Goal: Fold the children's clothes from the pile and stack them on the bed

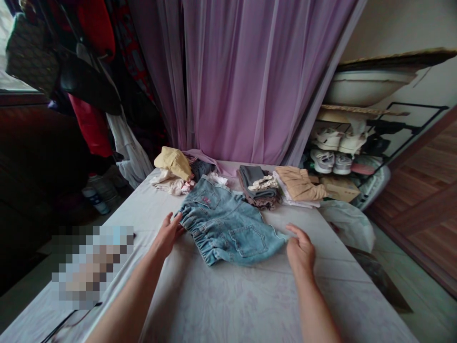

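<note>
A pair of blue denim shorts (228, 224) with a gathered elastic waistband lies spread at a slant on the table, back pockets up. My left hand (170, 234) is at the waistband's left end, fingers stretched out and apart, some fingertips partly hidden by the cloth edge. On the other side, my right hand (302, 245) has its fingers curled at the corner of a leg hem, which meets the thumb and looks pinched there. Just beyond the shorts sits a stack of folded dark garments (259, 186) with a cream scrunchie-like piece (263, 183) on top.
Folded tan clothing (300, 183) lies at the back right. A yellow cap (173, 162) rests on a heap at the back left. Cables (59, 326) and a blurred patch are at the left edge. A purple curtain (232, 81) hangs behind; a shoe rack stands right.
</note>
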`<action>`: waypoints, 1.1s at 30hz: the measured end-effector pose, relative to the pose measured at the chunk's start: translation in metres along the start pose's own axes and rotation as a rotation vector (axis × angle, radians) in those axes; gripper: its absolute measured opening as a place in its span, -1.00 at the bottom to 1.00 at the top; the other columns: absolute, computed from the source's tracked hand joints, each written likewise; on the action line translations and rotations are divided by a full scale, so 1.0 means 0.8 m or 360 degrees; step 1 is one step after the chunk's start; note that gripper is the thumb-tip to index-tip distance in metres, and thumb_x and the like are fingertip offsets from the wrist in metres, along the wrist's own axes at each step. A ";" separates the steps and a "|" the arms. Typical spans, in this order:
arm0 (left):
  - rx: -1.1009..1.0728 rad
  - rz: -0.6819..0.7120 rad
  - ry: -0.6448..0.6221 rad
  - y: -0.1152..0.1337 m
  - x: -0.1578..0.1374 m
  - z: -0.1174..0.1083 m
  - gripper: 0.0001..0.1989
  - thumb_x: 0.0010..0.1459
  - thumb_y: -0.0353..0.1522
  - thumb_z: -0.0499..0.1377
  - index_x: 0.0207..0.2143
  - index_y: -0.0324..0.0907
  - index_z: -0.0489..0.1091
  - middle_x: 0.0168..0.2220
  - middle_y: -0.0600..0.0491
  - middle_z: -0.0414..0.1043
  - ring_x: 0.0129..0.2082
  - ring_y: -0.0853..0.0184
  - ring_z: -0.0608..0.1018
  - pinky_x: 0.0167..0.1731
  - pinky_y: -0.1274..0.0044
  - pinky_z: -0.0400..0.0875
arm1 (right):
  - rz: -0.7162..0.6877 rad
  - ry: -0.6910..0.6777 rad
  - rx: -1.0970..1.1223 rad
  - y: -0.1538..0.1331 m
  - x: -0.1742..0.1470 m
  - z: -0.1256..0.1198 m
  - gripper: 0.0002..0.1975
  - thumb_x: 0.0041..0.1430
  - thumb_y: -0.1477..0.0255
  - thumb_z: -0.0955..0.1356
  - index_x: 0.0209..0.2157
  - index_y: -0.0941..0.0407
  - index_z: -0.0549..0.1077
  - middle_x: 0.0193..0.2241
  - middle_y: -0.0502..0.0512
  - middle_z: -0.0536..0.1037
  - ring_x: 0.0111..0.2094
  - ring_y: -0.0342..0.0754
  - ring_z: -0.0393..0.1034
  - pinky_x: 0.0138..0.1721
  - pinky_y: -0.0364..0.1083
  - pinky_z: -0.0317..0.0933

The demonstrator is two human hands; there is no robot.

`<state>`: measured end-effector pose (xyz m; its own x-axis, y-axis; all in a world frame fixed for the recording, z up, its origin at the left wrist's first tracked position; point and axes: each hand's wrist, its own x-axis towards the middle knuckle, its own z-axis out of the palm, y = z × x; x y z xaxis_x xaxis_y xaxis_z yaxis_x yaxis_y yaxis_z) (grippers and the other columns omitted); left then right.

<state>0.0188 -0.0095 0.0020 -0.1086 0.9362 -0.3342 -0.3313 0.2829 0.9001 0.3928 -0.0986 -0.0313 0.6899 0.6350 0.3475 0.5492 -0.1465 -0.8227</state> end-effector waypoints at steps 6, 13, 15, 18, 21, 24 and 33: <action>0.0015 -0.0176 -0.0095 -0.007 -0.039 0.020 0.02 0.06 -0.38 0.36 0.37 -0.11 -0.25 0.02 -0.16 0.49 -0.25 0.33 0.64 -0.24 0.54 0.54 | -0.0366 -0.0837 -0.0407 -0.095 0.057 0.062 -0.61 0.21 0.35 0.16 -0.10 0.07 0.55 -0.11 0.12 0.61 -0.08 0.03 0.48 -0.04 -0.05 0.28; 0.0059 -0.0096 -0.0191 -0.037 -0.060 0.036 0.17 0.05 -0.25 0.37 0.37 0.05 -0.50 0.01 -0.09 0.50 -0.15 0.26 0.62 -0.13 0.43 0.51 | -0.0381 -0.1145 -0.0667 -0.132 0.077 0.139 -0.68 0.15 0.41 0.30 -0.08 0.10 0.54 -0.13 0.22 0.61 -0.07 0.12 0.48 -0.01 0.04 0.25; 0.0073 -0.0043 -0.0256 -0.045 -0.060 0.039 0.19 0.03 -0.23 0.37 0.37 0.07 -0.51 0.03 -0.08 0.48 -0.11 0.27 0.60 -0.08 0.43 0.48 | -0.0315 -0.1175 -0.0677 -0.130 0.080 0.148 -0.65 0.11 0.43 0.32 -0.04 0.12 0.51 -0.13 0.27 0.60 -0.09 0.16 0.49 -0.02 0.09 0.26; 0.0156 0.0035 -0.0235 -0.051 -0.054 0.040 0.23 -0.03 -0.25 0.39 0.38 0.06 -0.50 0.09 -0.08 0.42 -0.09 0.28 0.58 -0.10 0.46 0.48 | -0.0225 -0.1255 -0.0596 -0.130 0.084 0.153 -0.51 0.04 0.52 0.33 0.07 0.10 0.44 -0.09 0.23 0.59 -0.10 0.10 0.49 -0.03 0.07 0.28; 0.0325 0.0112 -0.0259 -0.041 -0.044 0.036 0.09 -0.07 -0.31 0.35 0.40 0.00 -0.22 0.08 -0.05 0.43 -0.13 0.28 0.58 -0.13 0.48 0.48 | -0.0165 -0.1384 -0.0420 -0.133 0.086 0.146 -0.39 0.00 0.60 0.30 0.14 0.09 0.38 -0.06 0.14 0.58 -0.15 -0.04 0.51 -0.11 -0.08 0.33; 0.0454 0.0212 -0.0245 -0.014 -0.036 0.025 -0.15 -0.10 -0.38 0.26 0.30 -0.10 0.14 0.04 -0.01 0.47 -0.11 0.28 0.55 -0.07 0.47 0.43 | -0.0028 -0.1538 -0.0083 -0.137 0.091 0.125 -0.41 0.04 0.57 0.25 0.16 0.10 0.35 -0.12 0.08 0.61 -0.28 -0.11 0.52 -0.25 -0.14 0.36; 0.0698 0.0479 -0.0417 0.096 -0.030 -0.001 -0.10 -0.18 -0.31 0.28 0.28 -0.17 0.17 0.08 -0.07 0.44 0.00 0.17 0.51 0.00 0.39 0.38 | -0.0038 -0.1808 0.0554 -0.168 0.091 0.070 -0.44 -0.17 0.55 0.36 -0.02 0.13 0.48 -0.30 0.00 0.62 -0.30 -0.10 0.47 -0.24 -0.14 0.33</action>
<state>-0.0048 -0.0101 0.0791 0.1160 0.9931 -0.0160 0.1023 0.0041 0.9947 0.3428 0.0095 0.0790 -0.2282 0.9695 -0.0891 0.2774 -0.0230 -0.9605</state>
